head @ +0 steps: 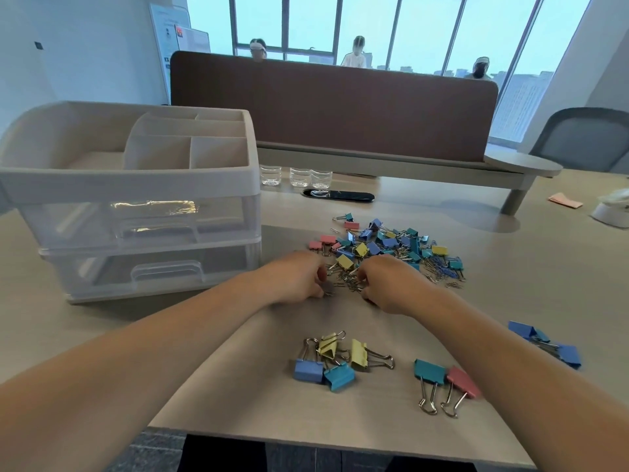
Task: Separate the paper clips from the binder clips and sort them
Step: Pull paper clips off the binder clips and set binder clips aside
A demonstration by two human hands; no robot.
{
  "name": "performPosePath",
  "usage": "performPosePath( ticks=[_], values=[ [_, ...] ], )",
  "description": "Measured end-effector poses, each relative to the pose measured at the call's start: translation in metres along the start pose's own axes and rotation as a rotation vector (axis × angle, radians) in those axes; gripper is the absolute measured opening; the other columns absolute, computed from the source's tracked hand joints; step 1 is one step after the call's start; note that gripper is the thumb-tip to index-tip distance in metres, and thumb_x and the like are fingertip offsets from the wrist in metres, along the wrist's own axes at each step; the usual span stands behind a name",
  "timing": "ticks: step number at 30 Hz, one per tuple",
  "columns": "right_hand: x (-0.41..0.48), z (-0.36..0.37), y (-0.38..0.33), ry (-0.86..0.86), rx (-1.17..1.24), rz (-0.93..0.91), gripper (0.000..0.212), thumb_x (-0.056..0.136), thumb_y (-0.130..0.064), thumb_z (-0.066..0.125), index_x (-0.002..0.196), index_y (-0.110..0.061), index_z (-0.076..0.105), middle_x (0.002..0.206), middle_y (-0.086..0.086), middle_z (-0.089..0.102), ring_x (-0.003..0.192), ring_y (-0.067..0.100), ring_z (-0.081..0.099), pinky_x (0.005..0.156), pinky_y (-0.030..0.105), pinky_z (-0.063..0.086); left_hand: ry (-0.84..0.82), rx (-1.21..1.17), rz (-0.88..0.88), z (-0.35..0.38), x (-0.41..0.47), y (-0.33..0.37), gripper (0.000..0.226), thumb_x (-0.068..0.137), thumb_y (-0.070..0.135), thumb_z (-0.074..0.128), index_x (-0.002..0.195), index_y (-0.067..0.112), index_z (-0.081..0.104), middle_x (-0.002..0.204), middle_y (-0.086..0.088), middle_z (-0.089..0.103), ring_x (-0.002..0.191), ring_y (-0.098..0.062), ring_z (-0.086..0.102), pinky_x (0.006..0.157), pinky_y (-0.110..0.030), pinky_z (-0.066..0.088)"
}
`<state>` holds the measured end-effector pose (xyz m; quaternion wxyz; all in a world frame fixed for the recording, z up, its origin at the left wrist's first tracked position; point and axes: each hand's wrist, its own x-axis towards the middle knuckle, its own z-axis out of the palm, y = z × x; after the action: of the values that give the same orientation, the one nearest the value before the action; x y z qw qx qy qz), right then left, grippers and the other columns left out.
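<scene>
Two bare forearms reach forward from the near edge of a pale wooden table (238,386). Between them, closest to the person, lies a sorted cluster of large binder clips (340,359) in yellow, blue and teal. A teal and pink pair (442,379) sits partly under the right forearm, and blue ones (551,345) lie beyond that arm.

The left hand (296,277) and right hand (384,284) are close together, knuckles up. Their fingers curl down into a small heap of silver paper clips (347,281) lying between them. The fingertips are hidden, so I cannot tell whether either hand actually pinches a clip.

Just beyond the hands spreads the mixed pile (391,243) of small coloured binder clips tangled with paper clips. Single pieces there are hard to make out.

To the left stands a plastic drawer organiser (136,185), its left side cut off. A wall poster (170,32) carries writing too small to read.
</scene>
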<state>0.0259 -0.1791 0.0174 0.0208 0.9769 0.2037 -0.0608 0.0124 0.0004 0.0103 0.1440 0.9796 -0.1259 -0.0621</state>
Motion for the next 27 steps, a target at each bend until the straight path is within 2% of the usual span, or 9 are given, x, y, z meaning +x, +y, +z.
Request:
performPosePath(
  ticks=[2, 5, 9, 12, 19, 22, 27],
  values=[
    [0.001, -0.001, -0.001, -0.002, -0.001, -0.003, 0.017, 0.095, -0.009, 0.054, 0.109, -0.005, 0.062, 0.104, 0.011, 0.064, 0.093, 0.025, 0.061, 0.086, 0.032, 0.044, -0.004, -0.022, 0.015, 0.001, 0.002, 0.002, 0.031, 0.089, 0.022, 0.069, 0.119, 0.015, 0.063, 0.109, -0.002, 0.067, 0.086, -0.012, 0.053, 0.07, -0.022, 0.038],
    [0.003, -0.003, -0.002, 0.003, -0.009, -0.006, 0.019, 0.095, -0.011, 0.055, 0.111, -0.005, 0.063, 0.106, 0.011, 0.064, 0.095, 0.026, 0.061, 0.08, 0.029, 0.04, 0.028, -0.031, 0.036, 0.004, 0.006, 0.003, 0.025, 0.088, 0.021, 0.069, 0.112, 0.017, 0.066, 0.105, -0.002, 0.067, 0.088, -0.015, 0.056, 0.07, -0.023, 0.039],
    [0.004, -0.003, -0.005, 0.019, -0.028, -0.011, 0.021, 0.096, -0.014, 0.056, 0.115, -0.008, 0.063, 0.109, 0.009, 0.065, 0.099, 0.026, 0.061, 0.092, 0.034, 0.043, 0.075, -0.051, 0.05, 0.011, 0.011, 0.004, 0.022, 0.087, 0.02, 0.069, 0.109, 0.016, 0.066, 0.105, -0.004, 0.065, 0.09, -0.016, 0.056, 0.074, -0.028, 0.045],
    [0.005, -0.003, -0.008, 0.033, -0.025, -0.008, 0.02, 0.096, -0.014, 0.057, 0.114, -0.01, 0.063, 0.108, 0.008, 0.066, 0.098, 0.025, 0.062, 0.09, 0.034, 0.047, 0.092, -0.058, 0.045, 0.013, 0.015, 0.006, 0.023, 0.088, 0.02, 0.068, 0.11, 0.014, 0.067, 0.106, -0.005, 0.065, 0.096, -0.021, 0.059, 0.078, -0.031, 0.048],
    [0.005, 0.001, -0.01, 0.044, 0.018, -0.003, 0.017, 0.096, -0.012, 0.056, 0.112, -0.009, 0.06, 0.106, 0.009, 0.063, 0.096, 0.023, 0.059, 0.08, 0.031, 0.046, 0.117, -0.102, 0.052, 0.016, 0.021, 0.008, 0.02, 0.088, 0.016, 0.065, 0.108, 0.012, 0.066, 0.103, -0.007, 0.067, 0.095, -0.023, 0.062, 0.083, -0.038, 0.052],
    [0.004, 0.001, -0.01, 0.048, 0.039, 0.001, 0.017, 0.095, -0.013, 0.057, 0.111, -0.01, 0.061, 0.106, 0.008, 0.063, 0.096, 0.023, 0.06, 0.081, 0.031, 0.048, 0.123, -0.112, 0.052, 0.017, 0.022, 0.008, 0.016, 0.088, 0.015, 0.065, 0.104, 0.014, 0.069, 0.102, -0.007, 0.068, 0.094, -0.023, 0.061, 0.081, -0.036, 0.052],
    [0.001, 0.003, -0.012, 0.061, 0.1, 0.007, 0.017, 0.094, -0.013, 0.058, 0.11, -0.01, 0.063, 0.102, 0.008, 0.063, 0.094, 0.024, 0.058, 0.079, 0.032, 0.048, 0.116, -0.106, 0.057, 0.018, 0.023, 0.009, 0.005, 0.088, 0.015, 0.065, 0.086, 0.019, 0.064, 0.092, -0.005, 0.067, 0.088, -0.024, 0.062, 0.068, -0.03, 0.045]
  ],
)
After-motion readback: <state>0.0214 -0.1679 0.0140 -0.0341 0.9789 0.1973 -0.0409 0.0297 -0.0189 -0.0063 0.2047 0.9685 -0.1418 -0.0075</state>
